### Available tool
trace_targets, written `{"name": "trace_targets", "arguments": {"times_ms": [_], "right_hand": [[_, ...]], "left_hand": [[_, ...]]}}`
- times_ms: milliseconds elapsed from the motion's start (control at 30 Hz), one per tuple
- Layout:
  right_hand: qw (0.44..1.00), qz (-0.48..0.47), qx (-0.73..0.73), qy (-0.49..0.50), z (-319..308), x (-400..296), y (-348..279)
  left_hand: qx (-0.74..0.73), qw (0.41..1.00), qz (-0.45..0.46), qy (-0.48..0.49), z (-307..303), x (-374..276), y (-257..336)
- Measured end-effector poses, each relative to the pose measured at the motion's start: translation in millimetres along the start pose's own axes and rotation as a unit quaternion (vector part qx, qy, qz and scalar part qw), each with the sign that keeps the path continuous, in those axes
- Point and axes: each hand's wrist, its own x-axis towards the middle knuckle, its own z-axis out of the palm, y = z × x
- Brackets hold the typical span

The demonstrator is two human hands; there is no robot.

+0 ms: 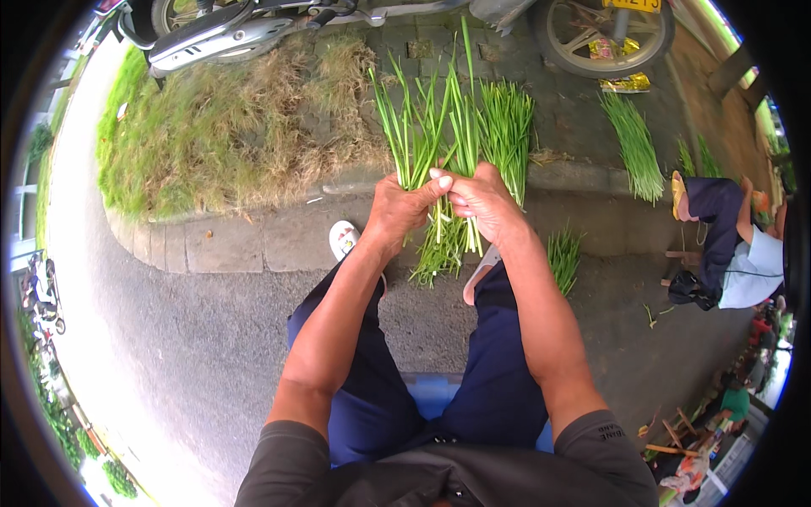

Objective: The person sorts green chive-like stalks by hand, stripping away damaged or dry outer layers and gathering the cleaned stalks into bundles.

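Both hands meet in front of me over a low kerb. In my left hand is a loose bunch of long green leafy stalks, likely garlic chives, its blades fanning upward. My right hand grips a second, narrower bunch with pale stem ends hanging below the fist. The fingertips of the two hands touch or nearly touch. Just beyond my right hand lies a thick bundle of the same greens on the paving. Looser green scraps lie between my feet, below the hands.
A kerb runs across, with dry grass behind it. Another bundle and a small green heap lie to the right. Parked motorcycles stand at the top; a seated person is at the right.
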Motion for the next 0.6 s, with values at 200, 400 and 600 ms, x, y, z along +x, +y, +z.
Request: {"name": "trace_targets", "arguments": {"times_ms": [200,400,600], "right_hand": [[1.0,0.006,-0.009,0.026,-2.9,-0.5,-0.7],[0.996,-0.024,0.071,0.052,-10.1,2.5,-5.7],[0.964,-0.059,0.254,0.048,-18.7,6.6,-11.0]], "left_hand": [[-0.04,0.998,-0.017,0.041,-3.8,0.8,4.8],[-0.168,0.985,-0.046,0.013,-12.8,3.8,13.3],[-0.261,0.965,-0.035,-0.007,-14.6,6.3,13.2]]}}
